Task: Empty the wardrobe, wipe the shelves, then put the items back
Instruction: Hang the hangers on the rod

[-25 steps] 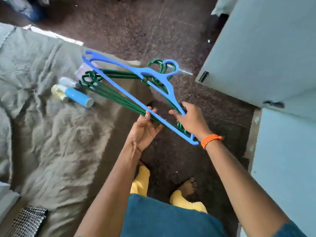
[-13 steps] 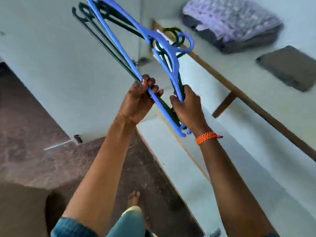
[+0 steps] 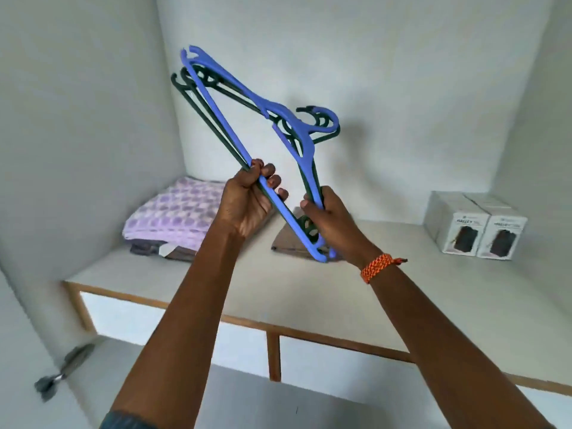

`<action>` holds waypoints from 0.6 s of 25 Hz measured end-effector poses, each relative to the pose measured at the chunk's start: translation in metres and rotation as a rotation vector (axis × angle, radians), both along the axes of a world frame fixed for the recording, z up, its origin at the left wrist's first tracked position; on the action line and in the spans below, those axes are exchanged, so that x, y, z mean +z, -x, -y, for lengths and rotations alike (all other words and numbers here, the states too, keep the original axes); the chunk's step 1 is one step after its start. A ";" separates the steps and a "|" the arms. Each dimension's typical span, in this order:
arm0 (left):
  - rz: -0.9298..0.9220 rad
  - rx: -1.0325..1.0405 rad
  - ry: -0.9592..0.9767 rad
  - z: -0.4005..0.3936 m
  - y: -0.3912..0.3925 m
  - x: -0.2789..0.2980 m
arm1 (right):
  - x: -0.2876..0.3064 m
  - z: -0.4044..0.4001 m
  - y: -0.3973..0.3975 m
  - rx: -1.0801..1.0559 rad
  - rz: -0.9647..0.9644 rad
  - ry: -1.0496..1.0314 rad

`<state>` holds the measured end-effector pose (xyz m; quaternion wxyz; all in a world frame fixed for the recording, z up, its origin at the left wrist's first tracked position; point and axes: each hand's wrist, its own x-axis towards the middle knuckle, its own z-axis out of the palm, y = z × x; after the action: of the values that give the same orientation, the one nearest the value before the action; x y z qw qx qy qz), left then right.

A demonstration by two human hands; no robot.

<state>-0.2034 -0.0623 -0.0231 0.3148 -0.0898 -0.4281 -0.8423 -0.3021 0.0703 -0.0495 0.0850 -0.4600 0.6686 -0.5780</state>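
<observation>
Item: bundle of hangers (image 3: 247,119), one blue over several dark green, held in both my hands in front of the wardrobe shelf (image 3: 309,292).

My left hand (image 3: 247,205) is curled round the long bottom bars, and my right hand (image 3: 328,218) is wrapped round the lower shoulder ends; the hooks point right, the bundle is tilted and raised above the shelf, touching nothing. Behind it on the shelf: folded lilac towel (image 3: 173,212) at left on darker cloth, a brown folded cloth (image 3: 288,239) in the middle, two white boxes (image 3: 476,227) at right. Step, as I judge it: putting items back. Next move wants the hooks turned upward toward a rail, which I cannot see here, or else the bundle laid flat on the bare shelf front.
</observation>
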 end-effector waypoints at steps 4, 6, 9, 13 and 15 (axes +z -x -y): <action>0.158 -0.037 0.102 -0.026 0.105 0.072 | 0.048 -0.022 0.085 -0.265 0.000 0.151; 0.199 0.014 0.194 -0.042 0.149 0.108 | 0.081 -0.037 0.125 -0.361 -0.060 0.158; 0.167 0.158 0.386 -0.064 0.212 0.155 | 0.135 -0.062 0.185 -0.506 -0.246 0.195; 0.126 0.253 0.503 -0.086 0.271 0.219 | 0.206 -0.093 0.250 -0.730 -0.550 0.143; 0.077 0.302 0.588 -0.098 0.298 0.258 | 0.249 -0.111 0.280 -0.843 -0.638 0.106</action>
<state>-0.5011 0.0353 0.2347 0.3804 -0.0803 -0.6729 -0.6293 -0.5821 0.1811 0.1992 -0.3860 -0.3079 0.7580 -0.4262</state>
